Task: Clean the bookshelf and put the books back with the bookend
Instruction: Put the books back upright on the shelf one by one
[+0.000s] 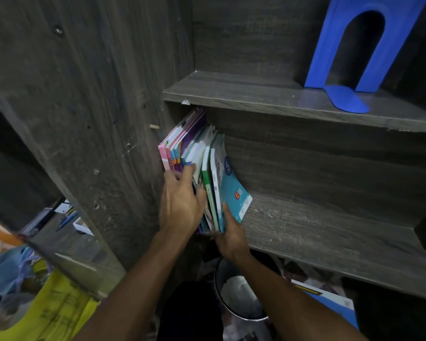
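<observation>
A stack of several thin books [197, 153] stands upright at the left end of the lower shelf [317, 232], leaning against the dark wooden side panel [96, 119]. My left hand [181, 203] grips the spines of the left books, fingers curled between them. My right hand [231, 232] holds the bottom edge of the rightmost books, next to a teal book marked 5 [231, 190]. A blue metal bookend [349, 50] stands alone on the upper shelf [268, 94] at the right, away from both hands.
The lower shelf board to the right of the books looks dusty and scratched. Below it a round metal bin [241, 299] sits on the floor. A yellow bag [52, 316] and clutter lie at lower left, with pens on a surface [67, 220].
</observation>
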